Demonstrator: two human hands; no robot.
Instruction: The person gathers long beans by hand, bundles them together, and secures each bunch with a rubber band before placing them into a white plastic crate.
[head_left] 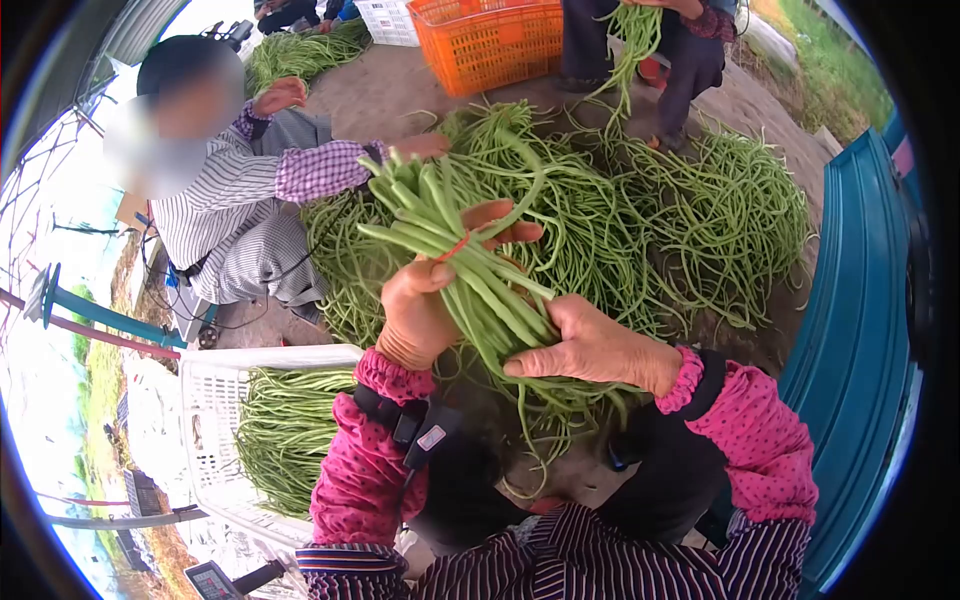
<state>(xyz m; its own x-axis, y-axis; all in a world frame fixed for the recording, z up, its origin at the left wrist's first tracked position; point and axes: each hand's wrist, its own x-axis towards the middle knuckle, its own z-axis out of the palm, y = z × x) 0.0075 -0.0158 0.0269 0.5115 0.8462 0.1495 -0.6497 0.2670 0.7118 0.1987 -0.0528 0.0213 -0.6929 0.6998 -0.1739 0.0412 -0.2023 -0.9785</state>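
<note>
A bundle of long green yardlong beans [495, 305] is held up in front of me, its cut ends pointing to the upper left. Around its upper part runs a thin red band [458, 246]. My left hand [418, 312] is wrapped about the bundle at the band, with fingers showing on the far side. Lower down, my right hand [610, 348] grips the same beans, thumb on top and fingers hidden underneath. The loose tails of the bundle hang below my right hand. Behind it lies a large heap of loose beans [600, 235].
At the left stands a white crate [205, 440] holding beans. An orange crate [490, 50] is at the back. One person [250, 200] sits at the left by the heap; another person [675, 60] holds beans at the back right. A blue metal panel [850, 330] borders the right.
</note>
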